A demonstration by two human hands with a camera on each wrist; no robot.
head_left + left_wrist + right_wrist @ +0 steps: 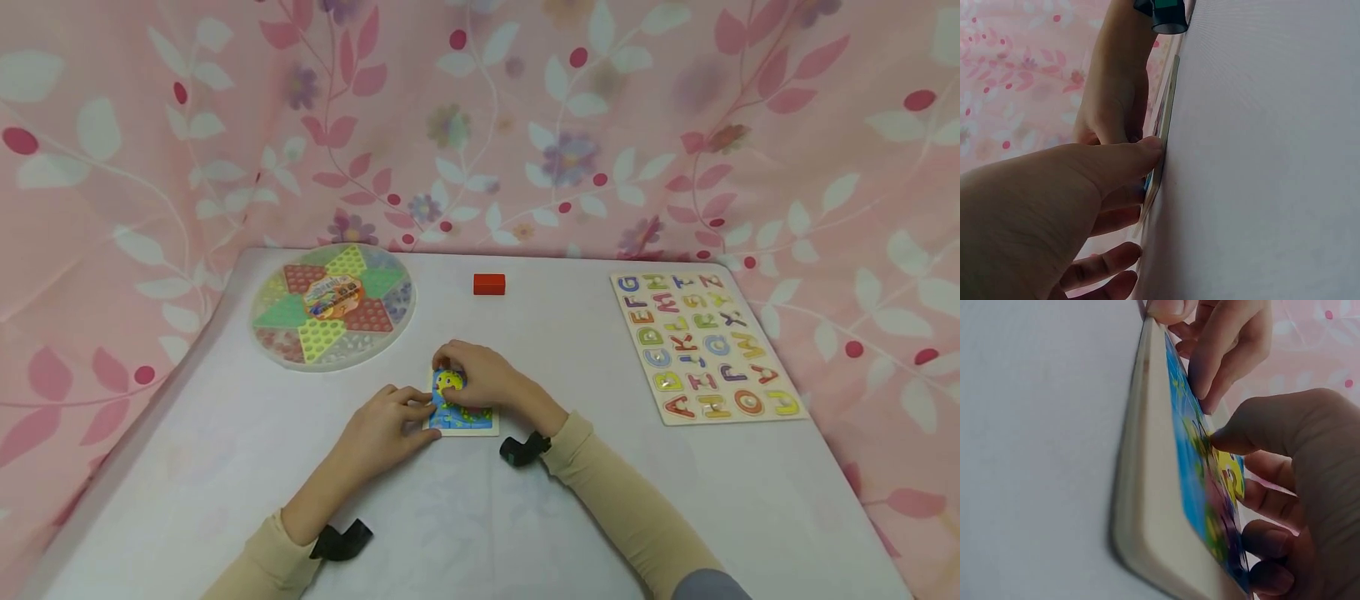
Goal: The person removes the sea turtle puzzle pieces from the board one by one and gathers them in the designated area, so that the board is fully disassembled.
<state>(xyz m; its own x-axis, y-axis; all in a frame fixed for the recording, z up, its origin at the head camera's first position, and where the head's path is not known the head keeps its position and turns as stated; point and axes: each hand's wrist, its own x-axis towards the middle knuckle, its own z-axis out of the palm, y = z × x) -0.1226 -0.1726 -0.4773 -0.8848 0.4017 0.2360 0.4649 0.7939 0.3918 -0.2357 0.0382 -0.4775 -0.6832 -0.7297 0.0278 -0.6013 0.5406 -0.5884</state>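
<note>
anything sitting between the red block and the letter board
No, the head view shows only bare white tabletop between the red block and the letter board.

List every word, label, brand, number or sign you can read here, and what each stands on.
"A" to "Z", single capitals: on the letter board.
Orange label on the round game board: lettering too blurred to read.
Picture puzzle and red block: no readable text.
No readable brand or number anywhere.

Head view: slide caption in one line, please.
Left hand at the edge of a picture puzzle, right hand pinching a yellow piece, with game board, red block and alphabet board around.
</note>
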